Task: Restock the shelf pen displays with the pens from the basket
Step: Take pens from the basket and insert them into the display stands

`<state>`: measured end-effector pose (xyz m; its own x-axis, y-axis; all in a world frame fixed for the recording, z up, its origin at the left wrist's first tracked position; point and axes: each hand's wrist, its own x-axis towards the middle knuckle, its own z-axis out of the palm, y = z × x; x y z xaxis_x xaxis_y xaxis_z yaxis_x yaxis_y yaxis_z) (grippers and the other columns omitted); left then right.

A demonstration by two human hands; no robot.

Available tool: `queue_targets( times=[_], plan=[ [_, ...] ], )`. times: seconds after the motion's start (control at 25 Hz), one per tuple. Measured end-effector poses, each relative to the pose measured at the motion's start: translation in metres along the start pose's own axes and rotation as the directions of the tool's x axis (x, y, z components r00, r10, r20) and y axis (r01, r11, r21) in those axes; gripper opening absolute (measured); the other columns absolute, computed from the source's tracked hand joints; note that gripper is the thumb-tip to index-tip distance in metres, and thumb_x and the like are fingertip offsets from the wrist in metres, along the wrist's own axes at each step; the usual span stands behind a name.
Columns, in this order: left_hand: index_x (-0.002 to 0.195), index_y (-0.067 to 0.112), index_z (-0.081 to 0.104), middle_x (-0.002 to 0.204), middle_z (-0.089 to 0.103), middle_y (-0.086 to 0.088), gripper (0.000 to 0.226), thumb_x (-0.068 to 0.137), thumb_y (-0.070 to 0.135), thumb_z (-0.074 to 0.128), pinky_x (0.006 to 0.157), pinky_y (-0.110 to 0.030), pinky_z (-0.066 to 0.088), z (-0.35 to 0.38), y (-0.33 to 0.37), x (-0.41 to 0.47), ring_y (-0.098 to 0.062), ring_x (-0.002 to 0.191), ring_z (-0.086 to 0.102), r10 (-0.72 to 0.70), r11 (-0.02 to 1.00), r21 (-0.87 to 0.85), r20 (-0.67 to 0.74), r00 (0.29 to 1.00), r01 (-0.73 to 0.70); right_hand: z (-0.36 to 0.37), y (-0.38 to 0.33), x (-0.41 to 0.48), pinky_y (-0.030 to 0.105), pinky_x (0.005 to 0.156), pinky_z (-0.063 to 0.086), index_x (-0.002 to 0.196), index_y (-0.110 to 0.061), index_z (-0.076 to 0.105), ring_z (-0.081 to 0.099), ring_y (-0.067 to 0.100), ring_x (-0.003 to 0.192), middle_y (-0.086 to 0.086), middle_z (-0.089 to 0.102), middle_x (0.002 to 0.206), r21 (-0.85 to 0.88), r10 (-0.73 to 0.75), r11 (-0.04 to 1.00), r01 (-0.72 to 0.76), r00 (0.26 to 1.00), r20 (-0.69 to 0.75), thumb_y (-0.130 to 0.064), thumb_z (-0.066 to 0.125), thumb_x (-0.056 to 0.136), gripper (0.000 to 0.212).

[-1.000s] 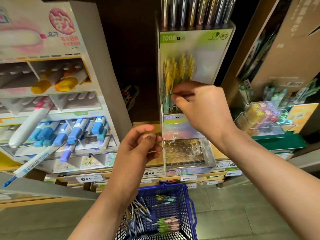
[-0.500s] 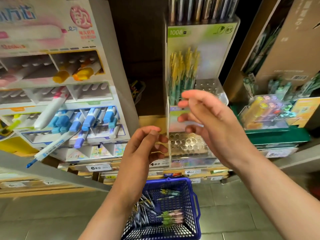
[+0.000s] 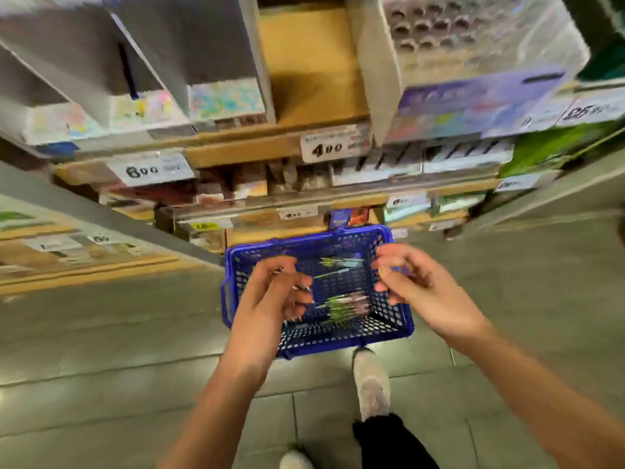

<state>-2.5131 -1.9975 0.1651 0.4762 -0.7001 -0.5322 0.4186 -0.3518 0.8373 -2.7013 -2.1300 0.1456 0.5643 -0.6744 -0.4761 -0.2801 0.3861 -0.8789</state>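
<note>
While the blue basket (image 3: 404,324) stands on open floor (image 3: 101,367), left hand (image 3: 270,299) and right hand (image 3: 417,289) hover over it, loosely curled, empty.

The left hand (image 3: 270,299) and right hand (image 3: 416,289) are bare, forearms uncovered. One pale grey shoe (image 3: 372,380) shows under a black trouser leg (image 3: 389,441); a second pale shoe (image 3: 296,461) sits at the bottom edge.

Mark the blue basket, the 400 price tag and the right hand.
blue basket (image 3: 324,338): head view, on its near wall.
400 price tag (image 3: 333,147): head view, on the printed digits.
right hand (image 3: 422,292): head view, on the back of the hand.
</note>
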Motion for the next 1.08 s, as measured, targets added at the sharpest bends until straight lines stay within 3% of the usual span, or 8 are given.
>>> queue_targets(
  times=[0.12,0.36,0.52,0.6,0.72,0.8,0.88,1.08],
  plan=[
    [0.105,0.020,0.061,0.098,0.073,-0.011,0.009,0.104,0.018,0.052,0.070,-0.029,0.050,-0.021,-0.079,0.029,-0.018,0.075,0.065,-0.069,0.996,0.052,-0.008,0.998,0.069,0.007,0.091,0.026,0.019,0.062,0.050,0.116,-0.019,0.059,0.066,0.008,0.072,-0.001,0.063,0.094,-0.038,0.062,0.997,-0.063,0.998,-0.014,-0.004,0.061,0.095,0.025],
    [0.107,0.020,0.060,0.100,0.073,-0.013,0.007,0.102,0.025,0.057,0.076,-0.034,0.051,-0.044,-0.235,0.140,-0.023,0.081,0.067,-0.101,0.991,0.094,0.042,0.994,0.097,-0.002,0.239,0.114,0.036,0.068,0.054,0.115,-0.034,0.061,0.065,0.015,0.078,-0.009,0.067,0.104,-0.257,0.063,0.965,-0.052,0.997,0.038,-0.027,0.073,0.090,0.029],
    [0.102,0.023,0.060,0.087,0.073,-0.004,0.010,0.104,0.017,0.052,0.066,-0.027,0.052,-0.048,-0.305,0.210,-0.016,0.070,0.067,-0.081,0.989,0.131,0.115,0.990,0.066,-0.008,0.297,0.166,0.026,0.073,0.050,0.120,-0.035,0.060,0.062,0.008,0.076,-0.011,0.066,0.110,-0.467,0.093,0.884,-0.029,0.989,0.114,-0.035,0.075,0.087,0.036],
    [0.100,0.024,0.060,0.083,0.074,-0.001,0.009,0.104,0.020,0.054,0.065,-0.029,0.052,-0.052,-0.329,0.243,-0.014,0.067,0.067,-0.075,0.982,0.184,0.164,0.984,0.044,-0.006,0.322,0.198,0.021,0.077,0.046,0.126,-0.024,0.058,0.060,0.009,0.079,-0.004,0.067,0.112,-0.705,0.096,0.708,0.031,0.986,0.139,-0.027,0.075,0.088,0.041],
    [0.100,0.024,0.058,0.088,0.072,-0.004,0.011,0.105,0.029,0.050,0.064,-0.031,0.050,-0.060,-0.340,0.278,-0.015,0.066,0.067,-0.067,0.950,0.313,0.188,0.980,0.005,0.000,0.343,0.245,0.027,0.089,0.051,0.134,-0.014,0.054,0.065,0.022,0.106,0.007,0.067,0.122,-0.988,0.272,0.097,0.120,0.952,0.143,-0.020,0.067,0.091,0.045],
    [0.101,0.021,0.058,0.095,0.071,-0.010,0.019,0.107,0.033,0.045,0.055,-0.025,0.049,-0.066,-0.336,0.286,-0.017,0.070,0.067,-0.094,0.915,0.403,0.146,0.985,0.027,0.008,0.349,0.274,0.030,0.083,0.055,0.132,-0.010,0.059,0.066,0.025,0.114,0.013,0.068,0.123,-0.939,0.386,-0.248,0.240,0.913,0.131,-0.015,0.060,0.092,0.040],
    [0.104,0.018,0.058,0.100,0.071,-0.013,0.027,0.108,0.038,0.041,0.059,-0.027,0.050,-0.073,-0.330,0.280,-0.021,0.077,0.065,-0.133,0.896,0.436,0.082,0.988,0.085,0.020,0.357,0.300,0.029,0.076,0.053,0.134,-0.009,0.056,0.066,0.026,0.114,0.013,0.067,0.124,-0.899,0.374,-0.327,0.292,0.913,0.161,-0.013,0.062,0.093,0.042],
    [0.106,0.015,0.064,0.086,0.073,-0.004,0.031,0.106,0.039,0.043,0.068,-0.030,0.048,-0.086,-0.320,0.237,-0.018,0.072,0.064,-0.277,0.920,0.287,-0.005,0.961,0.266,0.026,0.392,0.333,0.048,0.094,0.053,0.130,-0.006,0.052,0.062,0.039,0.117,0.016,0.052,0.130,-0.974,0.124,-0.161,0.162,0.982,0.143,0.000,0.050,0.095,0.035]
  ],
)
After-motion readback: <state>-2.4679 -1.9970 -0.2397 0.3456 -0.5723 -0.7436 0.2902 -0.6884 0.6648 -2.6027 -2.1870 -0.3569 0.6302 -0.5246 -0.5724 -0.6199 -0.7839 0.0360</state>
